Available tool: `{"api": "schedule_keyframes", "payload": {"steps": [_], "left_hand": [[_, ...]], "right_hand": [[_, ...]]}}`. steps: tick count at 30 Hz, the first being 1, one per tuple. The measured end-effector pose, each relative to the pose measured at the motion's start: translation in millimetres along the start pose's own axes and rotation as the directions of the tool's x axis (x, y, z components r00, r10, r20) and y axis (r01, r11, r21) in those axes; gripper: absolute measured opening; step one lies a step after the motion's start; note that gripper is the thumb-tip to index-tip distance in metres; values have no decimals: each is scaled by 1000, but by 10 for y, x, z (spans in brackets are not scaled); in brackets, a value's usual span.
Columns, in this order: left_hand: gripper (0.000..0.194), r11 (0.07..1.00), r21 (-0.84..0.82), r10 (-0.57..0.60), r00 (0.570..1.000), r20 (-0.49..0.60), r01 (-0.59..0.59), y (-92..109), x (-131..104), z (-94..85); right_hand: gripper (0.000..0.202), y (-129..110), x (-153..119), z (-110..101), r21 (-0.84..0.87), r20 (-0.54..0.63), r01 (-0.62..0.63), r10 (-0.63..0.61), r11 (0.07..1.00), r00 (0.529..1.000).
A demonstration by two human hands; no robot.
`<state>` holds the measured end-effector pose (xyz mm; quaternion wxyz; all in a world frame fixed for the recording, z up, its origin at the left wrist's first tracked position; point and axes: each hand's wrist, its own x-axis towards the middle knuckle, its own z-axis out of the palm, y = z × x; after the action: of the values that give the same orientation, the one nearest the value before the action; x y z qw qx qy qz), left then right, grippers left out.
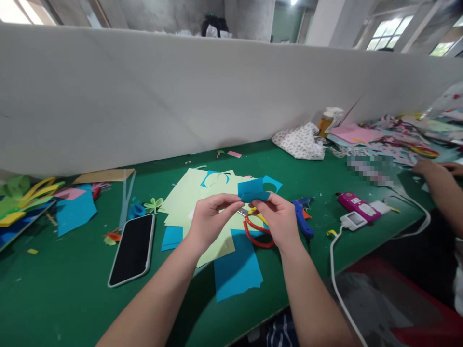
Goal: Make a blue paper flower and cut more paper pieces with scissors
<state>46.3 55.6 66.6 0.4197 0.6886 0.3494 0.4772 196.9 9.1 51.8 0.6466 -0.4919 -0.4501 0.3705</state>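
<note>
Your grip is clamped on the blue piece (252, 188) from both sides: L hand (206, 219) pinches its near left corner b/w thumb & fingertips, R hand (281, 217) has its near right edge. The piece is up off the table (173, 308), over the pale green sheets (217, 193), & looks bent, w/ a darker flap toward you. Prob. you're working that bend.

To do it well: line up the edges first, then press light & even from one end of the bend to the other; thin stock like this likely creases if pinched hard at one spot. Match the tension L & R, or it may skew.

Watch the scissors (259, 237), at 6 o'clock from the piece: blades toward your L hand, red handle loops by your R palm. Can't tell if R fingers touch them; if they do, mind the blades near your L fingertips.

Farther out: blue sheet (237, 270) at 6, partly under the green; cut blue ring (274, 183) just beside the piece at 3; glue gun (303, 219) at 4, near your R hand, so don't swing that wrist wide. Phone (133, 250) at 8, green flower (154, 205) at 9, patterned bag (300, 140) at 2.
</note>
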Motion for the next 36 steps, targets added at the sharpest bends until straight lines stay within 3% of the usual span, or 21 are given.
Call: {"api": "schedule_keyframes", "payload": {"steps": [4, 8, 16, 23, 27, 32, 34, 36], "left_hand": [[6, 997, 50, 51, 998, 42, -53, 38, 2, -27], [8, 997, 67, 18, 994, 112, -26, 91, -12, -24], [17, 980, -169, -93, 992, 81, 106, 135, -40, 58], [17, 971, -194, -138, 990, 39, 143, 153, -38, 67], [18, 982, -130, -126, 989, 83, 136, 119, -30, 58], [7, 998, 24, 60, 998, 6, -60, 64, -25, 43], [7, 999, 15, 42, 999, 11, -42, 67, -30, 41], [9, 998, -30, -59, 998, 22, 60, 86, -38, 44]], "right_hand": [[9, 0, 0, 1, 85, -6, 54, -54, 995, 999], [7, -11, -1, 3, 104, -40, 53, -49, 993, 998], [12, -68, -46, 30, -22, -94, 65, -67, 998, 993], [13, -68, -54, 46, 24, -135, 61, -58, 998, 989], [12, -90, -51, 32, -157, -179, 161, -188, 974, 966], [11, -128, -57, 8, -287, -164, 239, -293, 928, 942], [12, -145, -64, 7, -259, -150, 233, -277, 937, 949], [14, -163, -73, 12, -213, -146, 202, -236, 956, 961]]}}
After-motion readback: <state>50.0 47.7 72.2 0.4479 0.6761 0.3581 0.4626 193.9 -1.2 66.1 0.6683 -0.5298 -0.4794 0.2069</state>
